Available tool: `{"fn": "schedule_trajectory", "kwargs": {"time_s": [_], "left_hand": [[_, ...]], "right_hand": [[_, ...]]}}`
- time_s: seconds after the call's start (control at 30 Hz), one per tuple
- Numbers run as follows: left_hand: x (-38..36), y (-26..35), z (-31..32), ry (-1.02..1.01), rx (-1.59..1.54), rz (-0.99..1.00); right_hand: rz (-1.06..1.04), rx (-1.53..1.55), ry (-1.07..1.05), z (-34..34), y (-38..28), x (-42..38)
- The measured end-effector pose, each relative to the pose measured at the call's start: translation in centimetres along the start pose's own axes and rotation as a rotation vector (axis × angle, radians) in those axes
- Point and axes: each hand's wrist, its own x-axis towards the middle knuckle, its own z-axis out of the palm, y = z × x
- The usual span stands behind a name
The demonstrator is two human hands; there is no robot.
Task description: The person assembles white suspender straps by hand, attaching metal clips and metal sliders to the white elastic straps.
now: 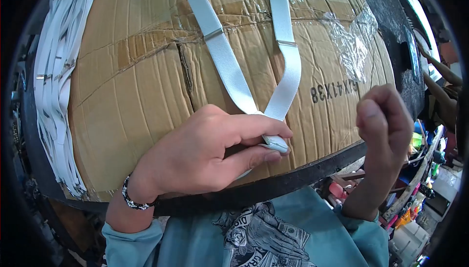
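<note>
White elastic straps [226, 62] with metal slides run down over a cardboard sheet and meet in a V at my left hand [207, 149]. That hand pinches the joined end of the straps between thumb and fingers, with a small folded piece showing at the fingertips. My right hand [383, 120] is raised off to the right, above the cardboard's edge, its fingers curled and pressed to the thumb. Whether something small sits in that pinch cannot be made out.
The cardboard [132, 120] covers a dark table [229, 193]. A bundle of white straps [56, 96] lies along its left side. Clear crinkled plastic [354, 42] is at the upper right. Another person's arms [442, 81] show at the far right, near cluttered goods.
</note>
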Motion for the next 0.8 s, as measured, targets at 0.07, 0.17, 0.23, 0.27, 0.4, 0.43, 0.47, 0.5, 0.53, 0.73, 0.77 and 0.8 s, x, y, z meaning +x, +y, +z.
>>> {"fn": "schedule_trajectory", "kwargs": {"time_s": [0.07, 0.17, 0.23, 0.27, 0.4, 0.43, 0.47, 0.5, 0.53, 0.73, 0.77, 0.8], "left_hand": [[0.0, 0.3, 0.0, 0.003, -0.018, -0.023], [-0.1, 0.7, 0.0, 0.007, -0.035, -0.062], [0.0, 0.9, -0.1, 0.006, -0.013, -0.064], [0.0, 1.0, -0.1, 0.007, -0.002, -0.065], [-0.1, 0.6, 0.1, 0.004, 0.038, -0.057], [0.0, 0.9, 0.1, 0.003, 0.074, -0.053], [0.1, 1.1, 0.1, 0.004, 0.109, -0.048], [0.1, 1.2, 0.0, -0.007, 0.124, -0.042], [0.1, 1.3, -0.2, -0.016, 0.138, -0.038], [-0.2, 0.0, 0.6, 0.06, 0.111, 0.058], [-0.2, -0.2, 0.7, 0.07, 0.11, 0.074], [-0.3, -0.2, 0.8, 0.068, 0.108, 0.06]], "right_hand": [[0.072, 0.051, -0.077, 0.1, 1.0, -0.2], [0.184, 0.286, -0.073, 1.3, 1.4, -0.3], [0.234, 0.382, -0.119, 1.3, 1.5, -0.3], [0.247, 0.397, -0.17, 1.1, 1.3, -0.5], [-0.025, 0.174, -0.354, 1.6, 0.5, -0.4], [-0.115, 0.11, -0.379, 2.0, 0.3, -0.3], [-0.205, 0.049, -0.397, 2.5, 0.1, -0.2], [-0.278, -0.023, -0.405, 2.8, -0.3, -0.2], [-0.344, -0.068, -0.404, 3.0, -0.3, -0.2], [-0.58, -0.295, -0.42, 3.1, -1.2, 0.2], [-0.593, -0.305, -0.425, 3.1, -1.2, 0.2], [-0.606, -0.314, -0.43, 3.1, -1.2, 0.2]]}}
